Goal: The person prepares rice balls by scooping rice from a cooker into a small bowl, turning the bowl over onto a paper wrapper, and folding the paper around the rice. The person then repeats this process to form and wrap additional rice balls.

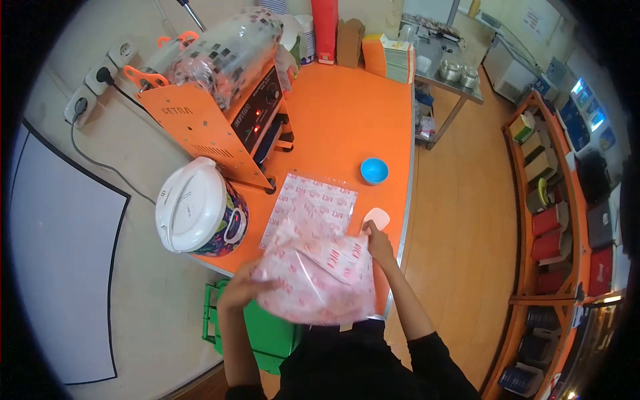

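Note:
A clear plastic bag with pink and red print (320,280) hangs between my hands at the counter's near edge. My left hand (248,287) grips its left side, fingers partly blurred. My right hand (379,243) pinches its upper right corner. Just behind the bag, flat printed bags of the same pattern (317,200) lie on the orange counter (340,120). Close to my right hand is a pale pink flat piece (378,218). Farther back, near the right edge, stands a small blue bowl (374,171).
An orange sealing machine (193,130) with a film roll stands at the back left. Before it is a white-lidded container (193,205). A green bin (267,333) sits below the counter. Orange shelves (520,200) with boxes line the right.

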Motion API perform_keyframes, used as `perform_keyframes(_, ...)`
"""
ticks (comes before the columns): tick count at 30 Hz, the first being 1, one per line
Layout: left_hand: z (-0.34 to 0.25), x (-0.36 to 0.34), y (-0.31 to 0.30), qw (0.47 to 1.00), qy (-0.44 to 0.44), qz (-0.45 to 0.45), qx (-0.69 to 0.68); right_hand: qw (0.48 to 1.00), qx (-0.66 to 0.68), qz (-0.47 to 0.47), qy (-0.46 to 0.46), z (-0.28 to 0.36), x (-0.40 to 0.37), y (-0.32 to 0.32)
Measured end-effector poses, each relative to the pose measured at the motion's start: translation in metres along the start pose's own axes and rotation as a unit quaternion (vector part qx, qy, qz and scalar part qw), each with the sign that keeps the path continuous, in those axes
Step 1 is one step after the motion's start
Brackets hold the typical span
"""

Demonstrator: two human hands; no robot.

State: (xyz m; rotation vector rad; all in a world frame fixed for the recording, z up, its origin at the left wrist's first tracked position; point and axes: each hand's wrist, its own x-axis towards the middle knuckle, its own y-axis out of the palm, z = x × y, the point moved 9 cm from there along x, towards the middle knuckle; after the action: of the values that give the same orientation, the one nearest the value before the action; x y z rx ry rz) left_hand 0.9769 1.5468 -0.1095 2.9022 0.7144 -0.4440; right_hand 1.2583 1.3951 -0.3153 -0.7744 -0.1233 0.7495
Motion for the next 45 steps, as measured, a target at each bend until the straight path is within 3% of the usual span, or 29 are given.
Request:
perform_keyframes(2,0.038,0.039,-0.038,0.998,-0.002,0.011,-0.066,0.985,-0.136,-0.1,0.033,0.008,-0.005,-0.016)
perform_keyframes(3,0.056,0.054,-0.047,0.998,-0.013,-0.021,-0.049,0.97,-0.214,-0.108,0.026,0.008,0.001,-0.018)
perform_keyframes(7,0.098,0.099,-0.067,0.987,-0.054,-0.149,0.026,0.97,-0.2,-0.131,0.032,-0.015,0.007,-0.037)
perform_keyframes(10,0.15,0.135,-0.091,0.977,0.009,-0.174,0.126,0.982,-0.116,-0.129,0.082,-0.027,0.008,-0.043)
perform_keyframes(12,0.182,0.151,-0.113,0.936,0.061,-0.218,0.27,0.985,0.003,-0.152,0.078,-0.026,0.009,-0.044)
perform_keyframes(14,0.194,0.153,-0.125,0.827,0.095,-0.296,0.469,0.975,0.105,-0.184,0.071,-0.031,0.012,-0.045)
perform_keyframes(17,0.168,0.137,-0.111,0.758,0.108,-0.375,0.522,0.952,0.211,-0.214,0.056,-0.051,0.023,-0.041)
perform_keyframes(20,0.206,0.152,-0.118,0.845,0.07,-0.333,0.412,0.881,0.347,-0.32,0.026,-0.072,0.031,-0.063)
perform_keyframes(21,0.211,0.154,-0.118,0.873,0.061,-0.318,0.365,0.857,0.413,-0.308,0.015,-0.056,0.028,-0.074)
perform_keyframes(23,0.215,0.151,-0.112,0.92,0.042,-0.283,0.268,0.897,0.377,-0.222,0.06,-0.089,0.046,-0.063)
perform_keyframes(24,0.218,0.144,-0.105,0.948,-0.008,-0.268,0.17,0.913,0.357,-0.178,0.083,-0.105,0.049,-0.056)
perform_keyframes(26,0.203,0.124,-0.077,0.972,-0.085,-0.219,-0.015,0.966,0.214,-0.143,0.04,-0.087,0.039,-0.044)
perform_keyframes(27,0.194,0.114,-0.062,0.969,-0.118,-0.193,-0.097,0.982,0.14,-0.124,0.017,-0.073,0.031,-0.036)
perform_keyframes(29,0.18,0.103,-0.034,0.956,-0.143,-0.117,-0.23,0.983,0.163,-0.078,0.007,-0.053,0.0,-0.021)
perform_keyframes(32,0.287,0.09,-0.056,0.883,-0.209,0.01,-0.42,0.987,0.104,-0.126,-0.012,-0.029,-0.046,-0.04)
perform_keyframes(35,0.295,0.069,-0.053,0.829,-0.218,0.013,-0.515,0.984,0.145,-0.097,0.022,-0.046,-0.068,-0.043)
perform_keyframes(38,0.247,0.053,-0.014,0.879,-0.173,0.072,-0.439,0.943,0.318,-0.021,0.097,-0.034,-0.092,-0.027)
perform_keyframes(40,0.303,0.049,0.006,0.93,-0.131,0.009,-0.344,0.884,0.439,0.013,0.161,-0.049,-0.108,-0.001)
perform_keyframes(42,0.307,0.049,0.031,0.964,-0.087,-0.066,-0.241,0.806,0.549,0.013,0.22,-0.063,-0.124,0.022)
perform_keyframes(45,0.263,0.035,0.065,0.98,-0.017,-0.175,-0.095,0.89,0.429,-0.089,0.124,-0.087,-0.131,-0.016)
